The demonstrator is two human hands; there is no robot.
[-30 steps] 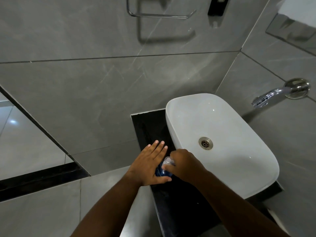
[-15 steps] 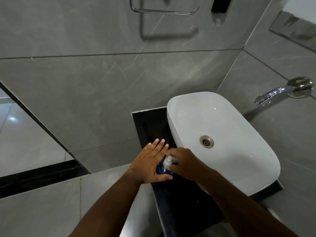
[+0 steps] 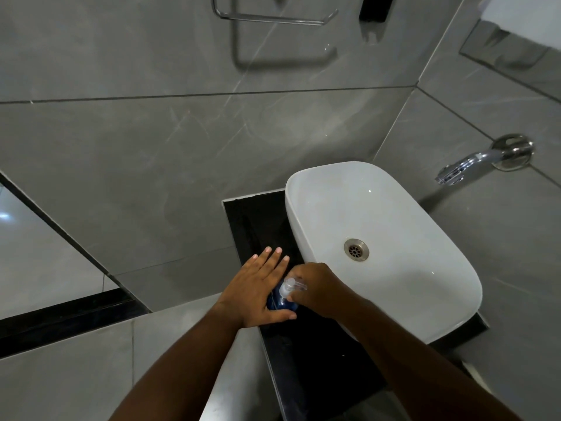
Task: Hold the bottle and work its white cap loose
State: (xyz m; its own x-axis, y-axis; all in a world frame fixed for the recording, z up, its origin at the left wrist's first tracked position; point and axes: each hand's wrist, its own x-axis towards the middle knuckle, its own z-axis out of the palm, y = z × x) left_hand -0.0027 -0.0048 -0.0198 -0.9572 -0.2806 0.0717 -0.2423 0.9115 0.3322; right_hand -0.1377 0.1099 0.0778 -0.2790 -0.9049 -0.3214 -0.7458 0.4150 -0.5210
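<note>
Nearest, two bare forearms reach out over the black tabletop (image 3: 318,354) toward a small blue soap bottle (image 3: 280,302) that stands on it, just beside the near left corner of the white basin (image 3: 425,299). The left hand (image 3: 258,290) lies flat with its fingers (image 3: 274,259) straight and together, palm down, set against the left side of the bottle, with the thumb stretched across in front of the blue body. The right hand (image 3: 318,287) comes in from the other side with curled fingers that close on the clear pump head (image 3: 293,285) at the top of the bottle; the nozzle pokes out toward the right hand. Both hands touch the bottle, and they nearly meet above it.

Beyond them the basin sits on the tabletop, a rounded rectangle with a metal drain (image 3: 356,249) in its floor. Farther right, a chrome tap (image 3: 473,164) juts from the grey tiled wall (image 3: 151,162) above the basin's far side. Higher up on the wall hang a metal towel ring (image 3: 273,18) and a dark fitting (image 3: 376,7), too cropped to identify. At the far upper right shows the edge of a mirror (image 3: 516,41).
</note>
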